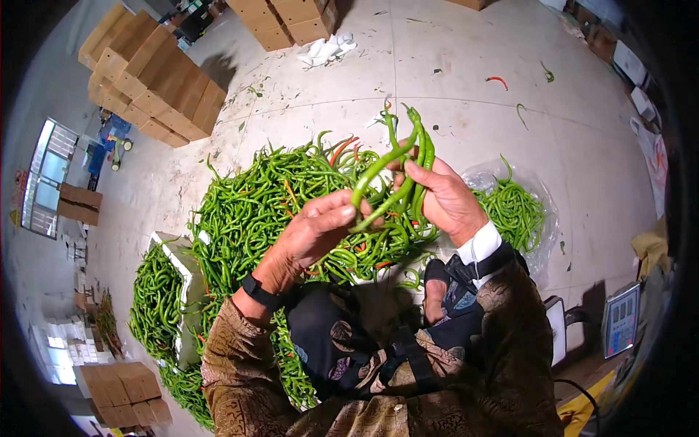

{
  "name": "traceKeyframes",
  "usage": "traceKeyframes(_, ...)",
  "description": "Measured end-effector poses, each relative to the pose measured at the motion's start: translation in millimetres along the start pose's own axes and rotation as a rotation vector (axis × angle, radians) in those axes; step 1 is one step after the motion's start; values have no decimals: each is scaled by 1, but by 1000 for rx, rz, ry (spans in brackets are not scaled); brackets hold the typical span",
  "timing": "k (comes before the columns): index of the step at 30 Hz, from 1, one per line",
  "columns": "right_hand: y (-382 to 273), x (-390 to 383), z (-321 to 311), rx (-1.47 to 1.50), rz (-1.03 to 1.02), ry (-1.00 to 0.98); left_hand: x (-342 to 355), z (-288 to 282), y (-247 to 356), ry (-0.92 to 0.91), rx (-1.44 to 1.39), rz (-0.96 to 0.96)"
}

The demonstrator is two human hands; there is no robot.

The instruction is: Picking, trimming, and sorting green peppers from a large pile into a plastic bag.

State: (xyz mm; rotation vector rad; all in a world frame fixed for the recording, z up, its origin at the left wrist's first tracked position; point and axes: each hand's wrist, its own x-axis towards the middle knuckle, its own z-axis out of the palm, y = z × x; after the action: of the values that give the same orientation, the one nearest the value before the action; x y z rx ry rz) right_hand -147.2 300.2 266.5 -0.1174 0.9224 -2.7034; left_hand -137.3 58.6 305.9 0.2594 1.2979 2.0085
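My left hand (320, 226) pinches the lower ends of long green chili peppers (381, 171) at the middle of the view. My right hand (444, 197) grips several of them higher up, thumb across them, their tips pointing away from me. Beneath and around both hands lies a big heap of green chilies (247, 204) with a few red ones mixed in. To the left, a white foam box (186, 266) holds more chilies. On the right, a smaller pile of chilies (510, 218) rests on clear plastic (546, 204).
Stacked cardboard boxes (153, 80) stand at the upper left and others (116, 386) at the lower left. The pale floor (473, 58) has scattered scraps and a white crumpled cloth (328, 49). A scale with a panel (621, 320) stands at the right, near my seated legs (328, 335).
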Motion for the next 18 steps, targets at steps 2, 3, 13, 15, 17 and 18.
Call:
traceKeyframes(2,1,-1,-3,21,45,28,-8,-9,7,36,-64,42)
traceKeyframes(3,-5,-3,-5,-59,88,74,-13,-12,10,45,-87,55)
traceKeyframes(13,-93,-37,-56,-540,111,304,-106,-77,-15,299,-34,153)
traceKeyframes(15,-110,-40,-66,-1011,220,232,-135,-88,-24,308,-87,174)
traceKeyframes(17,-124,-57,-91,-1016,241,290,-140,-89,-28,314,-110,193)
traceKeyframes(18,-126,-64,-111,-1007,268,307,-140,-88,-30,350,-105,191)
